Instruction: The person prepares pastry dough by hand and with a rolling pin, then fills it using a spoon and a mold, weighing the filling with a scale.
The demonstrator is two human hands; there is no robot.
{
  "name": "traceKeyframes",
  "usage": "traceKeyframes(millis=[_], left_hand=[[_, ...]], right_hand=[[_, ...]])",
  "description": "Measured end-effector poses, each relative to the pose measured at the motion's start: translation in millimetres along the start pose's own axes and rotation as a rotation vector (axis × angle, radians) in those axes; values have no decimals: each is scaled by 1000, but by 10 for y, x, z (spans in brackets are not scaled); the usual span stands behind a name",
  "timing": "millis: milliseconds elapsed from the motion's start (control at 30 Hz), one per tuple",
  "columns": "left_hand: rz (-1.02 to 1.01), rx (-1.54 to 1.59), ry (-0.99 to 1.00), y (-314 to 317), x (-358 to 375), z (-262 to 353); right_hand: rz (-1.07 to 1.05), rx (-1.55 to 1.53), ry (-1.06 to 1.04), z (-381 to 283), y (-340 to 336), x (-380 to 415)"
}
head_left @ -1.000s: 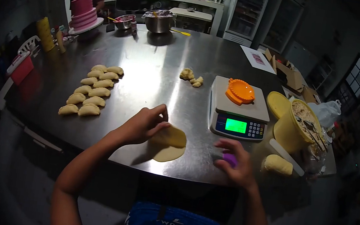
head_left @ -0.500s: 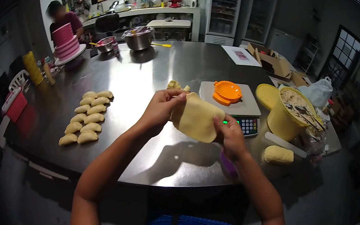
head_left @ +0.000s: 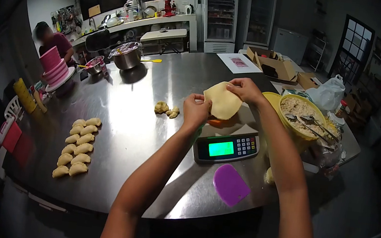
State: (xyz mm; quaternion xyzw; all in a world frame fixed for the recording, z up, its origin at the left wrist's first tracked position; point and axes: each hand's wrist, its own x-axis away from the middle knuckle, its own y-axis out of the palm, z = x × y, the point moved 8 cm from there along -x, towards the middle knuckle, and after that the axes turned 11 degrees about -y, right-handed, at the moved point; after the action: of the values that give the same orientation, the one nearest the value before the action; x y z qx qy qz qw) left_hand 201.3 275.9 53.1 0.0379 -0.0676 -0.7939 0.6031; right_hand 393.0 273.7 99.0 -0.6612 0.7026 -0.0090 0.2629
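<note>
A thin sheet of dough point(head_left: 223, 101) hangs between my two hands above the digital scale point(head_left: 203, 150). My left hand point(head_left: 196, 111) pinches its left edge, and my right hand point(head_left: 247, 91) grips its upper right edge. Beneath the sheet, part of an orange dumpling mold point(head_left: 218, 122) shows on the scale; the rest is hidden. Just in front of the scale lies a purple dough scraper point(head_left: 231, 185). Dough scraps point(head_left: 166, 109) sit to the left of the scale. Filled, crimped turnovers point(head_left: 85, 139) stand in two rows at the left of the table.
A yellow tub of filling point(head_left: 297, 107) with tongs stands right of the scale. My right forearm partly covers a dough block point(head_left: 269, 176). Farther back are a metal pot point(head_left: 127, 58), a pink tiered cake point(head_left: 54, 67) and cardboard boxes point(head_left: 274, 65). Another person point(head_left: 56, 41) is behind the cake.
Both hands have carried the dough sheet forward and to the right, over the mold on the scale. The view has shifted, and the scale's green display and the purple scraper now show fully.
</note>
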Motion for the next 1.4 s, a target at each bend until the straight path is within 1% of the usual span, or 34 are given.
traceKeyframes(millis=[67,100,133,200,333,467,533,567,633,667,733,767,867,933,967,1033,1067,1133,1167,1233,1400], left_hand=[[134,46,13,-36,-55,-83],[136,92,-40,-11,-56,-149],[140,89,-34,7,-68,-177],[238,69,-36,-45,-98,-255],[216,133,-109,-44,-77,-333],[178,112,-150,-97,-62,-215],[137,-26,-96,-187,-210,-212],[79,28,-179,-147,-103,-121],[81,-22,-147,-203,-222,-86],[80,-68,-115,-218,-275,-54],[45,-89,-116,-241,-371,-57],[46,-101,-118,-239,-355,-20],[47,-131,-120,-261,-285,12],[28,-294,-68,-251,-268,32],[29,-291,-68,-265,-293,2],[88,-403,12,-316,-351,-9],[91,-402,13,-324,-370,-37],[195,-442,95,-389,-383,-23],[202,-441,95,-397,-386,-33],[179,-477,110,-377,-399,-47],[204,-545,119,-334,-293,61]], right_hand=[[-125,-60,7,128,97,-157],[-146,-71,-22,178,128,-221],[-147,-74,-28,247,137,-273],[-198,-104,-47,294,214,-317],[-196,-111,-9,461,274,-309],[-196,-138,47,540,236,-217],[-118,-74,146,562,158,-113],[-119,-75,148,543,170,-80],[-68,-1,153,496,146,-23],[-69,-3,158,431,169,27],[10,-18,210,332,137,134],[12,-15,215,340,133,154],[60,14,198,374,108,207],[78,202,84,323,73,178],[77,204,84,349,84,174],[118,278,16,336,70,148],[115,278,14,296,79,155],[126,352,4,203,77,184],[120,351,1,188,85,191],[138,462,-27,131,56,219],[160,412,-12,230,8,247]])
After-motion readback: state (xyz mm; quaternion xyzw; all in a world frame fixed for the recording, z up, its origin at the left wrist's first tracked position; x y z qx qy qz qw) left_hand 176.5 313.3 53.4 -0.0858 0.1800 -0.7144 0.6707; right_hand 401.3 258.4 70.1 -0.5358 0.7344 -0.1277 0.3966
